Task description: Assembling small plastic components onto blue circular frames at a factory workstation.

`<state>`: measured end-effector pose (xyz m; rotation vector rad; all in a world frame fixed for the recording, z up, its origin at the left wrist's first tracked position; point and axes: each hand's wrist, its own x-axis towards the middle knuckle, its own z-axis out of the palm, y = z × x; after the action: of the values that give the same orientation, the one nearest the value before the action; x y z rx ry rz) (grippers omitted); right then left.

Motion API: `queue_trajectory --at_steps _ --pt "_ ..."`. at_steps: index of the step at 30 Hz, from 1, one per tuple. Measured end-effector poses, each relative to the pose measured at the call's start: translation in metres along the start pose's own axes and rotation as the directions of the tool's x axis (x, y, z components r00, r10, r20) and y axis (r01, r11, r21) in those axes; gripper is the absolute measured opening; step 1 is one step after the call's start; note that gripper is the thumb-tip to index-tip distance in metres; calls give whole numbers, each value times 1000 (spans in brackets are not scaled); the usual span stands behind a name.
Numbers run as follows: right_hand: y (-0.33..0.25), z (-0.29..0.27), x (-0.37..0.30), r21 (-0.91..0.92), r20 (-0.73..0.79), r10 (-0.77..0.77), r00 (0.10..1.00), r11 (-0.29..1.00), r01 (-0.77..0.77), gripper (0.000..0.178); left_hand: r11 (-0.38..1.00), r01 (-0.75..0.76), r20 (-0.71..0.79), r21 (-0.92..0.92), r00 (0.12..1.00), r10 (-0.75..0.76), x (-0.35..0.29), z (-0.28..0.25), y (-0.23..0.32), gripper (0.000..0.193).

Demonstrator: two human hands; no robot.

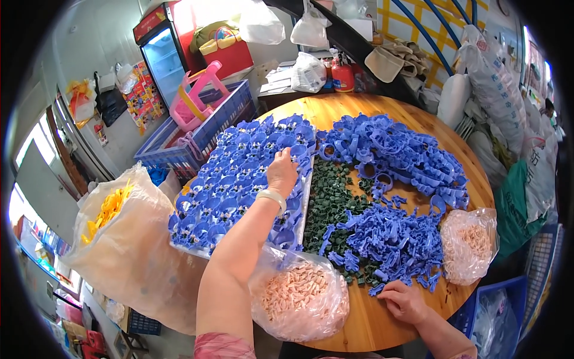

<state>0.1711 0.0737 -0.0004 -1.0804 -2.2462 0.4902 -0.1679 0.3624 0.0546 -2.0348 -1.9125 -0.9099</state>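
The left hand [282,173], fingers bent, hold unclear, could topple close-packed blue parts [230,173]; the right hand's fingers [390,293] stay-free, loosely parted, seemingly empty.

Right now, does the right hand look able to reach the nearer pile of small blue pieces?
Probably yes: the right hand is low over the wooden table, close to the near edge of the pile, with no visible obstacle between.

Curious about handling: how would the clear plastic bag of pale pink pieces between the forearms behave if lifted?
The clear plastic bag would probably flop, its film looking thin and wrinkled. The small pink pieces inside look loose, so they'd likely shift.
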Motion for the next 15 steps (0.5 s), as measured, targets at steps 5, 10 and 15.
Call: queue_trajectory --at_steps 5,10,15 --pt "-2 -1 0 -11 13 -6 1000 1000 6 20 996 73 21 47 997 -74 -3 10 6 50" --pt "1 -3 -7 8 30 14 999 1000 -14 20 998 51 88 -24 995 -49 -5 8 10 48" --pt "1 -4 0 36 81 -2 997 999 -1 18 999 -18 75 46 997 15 -1 -9 4 41"
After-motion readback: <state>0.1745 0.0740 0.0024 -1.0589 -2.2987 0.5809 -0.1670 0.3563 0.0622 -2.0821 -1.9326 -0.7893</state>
